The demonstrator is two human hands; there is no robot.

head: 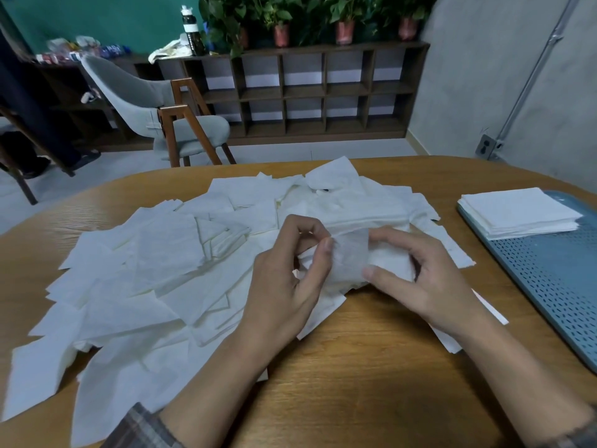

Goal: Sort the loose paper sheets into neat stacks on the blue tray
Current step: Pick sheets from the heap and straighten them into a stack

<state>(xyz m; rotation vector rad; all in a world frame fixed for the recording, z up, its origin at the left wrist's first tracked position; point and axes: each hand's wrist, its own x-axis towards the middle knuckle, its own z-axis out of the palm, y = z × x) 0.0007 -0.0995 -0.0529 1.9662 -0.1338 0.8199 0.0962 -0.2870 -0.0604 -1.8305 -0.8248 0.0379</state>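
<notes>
A wide heap of loose white paper sheets (155,270) covers the left and middle of the wooden table. Over the heap's near right part, my left hand (290,286) and my right hand (416,276) both pinch one thin white sheet (349,257) between thumb and fingers, holding it up between them. The blue perforated tray (555,279) lies at the right edge of the table. A neat stack of white sheets (517,211) sits on the tray's far end.
Bare wooden table top (355,367) shows between my forearms. Beyond the table stand a grey chair (155,101) and a low wooden shelf (310,92) topped with potted plants. A grey wall closes the right side.
</notes>
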